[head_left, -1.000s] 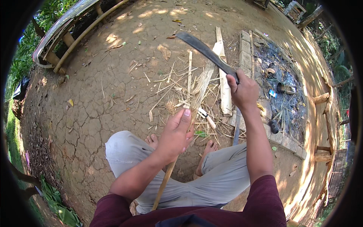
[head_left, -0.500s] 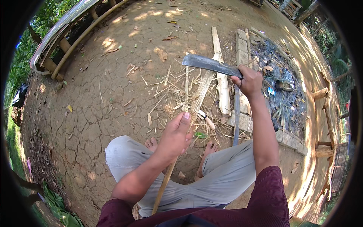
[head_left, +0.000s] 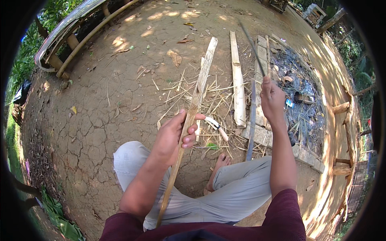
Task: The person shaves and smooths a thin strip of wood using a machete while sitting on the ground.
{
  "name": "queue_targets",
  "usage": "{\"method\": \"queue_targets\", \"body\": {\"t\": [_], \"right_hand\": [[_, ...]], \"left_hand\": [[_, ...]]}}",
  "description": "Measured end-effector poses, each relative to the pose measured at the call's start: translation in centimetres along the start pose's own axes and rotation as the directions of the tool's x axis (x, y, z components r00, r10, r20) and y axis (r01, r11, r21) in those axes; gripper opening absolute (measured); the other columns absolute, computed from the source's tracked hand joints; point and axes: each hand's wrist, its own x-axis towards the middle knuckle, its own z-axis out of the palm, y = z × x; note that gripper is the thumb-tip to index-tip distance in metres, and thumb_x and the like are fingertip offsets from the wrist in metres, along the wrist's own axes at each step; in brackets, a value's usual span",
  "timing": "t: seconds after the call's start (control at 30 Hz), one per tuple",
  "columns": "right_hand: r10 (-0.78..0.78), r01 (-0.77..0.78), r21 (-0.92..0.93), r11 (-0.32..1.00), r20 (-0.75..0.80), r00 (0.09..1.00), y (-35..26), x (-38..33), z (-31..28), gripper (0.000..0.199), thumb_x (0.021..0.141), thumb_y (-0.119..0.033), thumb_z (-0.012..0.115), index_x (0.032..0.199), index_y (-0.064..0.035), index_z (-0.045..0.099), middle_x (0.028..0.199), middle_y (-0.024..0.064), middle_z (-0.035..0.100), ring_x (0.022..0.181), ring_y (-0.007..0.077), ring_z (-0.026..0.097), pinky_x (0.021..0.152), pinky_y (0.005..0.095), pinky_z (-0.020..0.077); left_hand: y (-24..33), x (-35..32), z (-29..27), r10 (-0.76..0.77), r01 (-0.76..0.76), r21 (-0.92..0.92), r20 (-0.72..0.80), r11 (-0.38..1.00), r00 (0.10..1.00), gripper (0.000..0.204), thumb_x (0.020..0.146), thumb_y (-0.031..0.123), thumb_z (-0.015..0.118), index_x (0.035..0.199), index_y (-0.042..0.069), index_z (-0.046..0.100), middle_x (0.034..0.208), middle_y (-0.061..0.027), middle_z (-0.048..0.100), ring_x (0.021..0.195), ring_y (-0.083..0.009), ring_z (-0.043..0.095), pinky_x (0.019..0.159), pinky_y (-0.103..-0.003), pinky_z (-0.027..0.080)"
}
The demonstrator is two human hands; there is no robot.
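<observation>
My left hand (head_left: pixel 173 134) is closed around a long wooden strip (head_left: pixel 204 74), wide and rough at its far end. The strip's narrower end runs back across my lap. In my right hand (head_left: pixel 273 100) is a machete (head_left: pixel 253 49), raised with its blade seen nearly edge-on and pointing away from me. The blade is apart from the strip, off to its right. A small knife (head_left: pixel 222 133) with a pale wooden handle lies on the ground just right of my left hand. Thin wood shavings (head_left: pixel 171 99) are scattered around it.
A split pale plank (head_left: pixel 239 96) lies ahead, beside a long dark flat bar (head_left: pixel 252 120). Bricks (head_left: pixel 258 134) border an ashy fire pit (head_left: pixel 299 74) at right. A low bamboo-framed structure (head_left: pixel 86 38) stands far left. My bare foot (head_left: pixel 221 161) rests near the shavings.
The machete has turned from lying across the strip to pointing away, and my right hand has lowered slightly. The strip has rotated, its far end swinging left, and my left hand has shifted its grip.
</observation>
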Motion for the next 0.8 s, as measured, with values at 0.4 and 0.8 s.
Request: {"method": "queue_targets", "body": {"t": [0.4,0.8], "right_hand": [[-0.628,0.659,-0.270,0.702,0.199,0.752,-7.6,-7.0,4.2,0.061,0.076,-0.073,0.058,0.073,-0.0121,0.053,0.056,0.0020,0.051,0.048,0.0219,0.055,0.050,0.0375,0.0334],[-0.702,0.705,-0.363,0.609,0.167,0.692,-3.9,-3.5,4.0,0.061,0.073,-0.071,0.061,0.072,-0.0104,0.052,0.058,0.0045,0.053,0.053,0.0241,0.059,0.051,0.0374,0.0448]], "left_hand": [[-0.6,-1.7,0.6,-0.043,0.049,0.136,-0.044,0.990,0.998,0.034,0.106,0.038,0.034,0.101,0.009,0.050,0.071,0.0037,0.038,0.047,-0.0031,0.026,0.042,-0.021,0.020],[-2.9,-1.4,1.7,0.051,0.010,0.294,-0.201,0.956,0.978,0.047,0.105,0.050,0.031,0.098,0.008,0.051,0.066,0.0067,0.038,0.047,-0.0017,0.028,0.042,-0.020,0.023]]}}
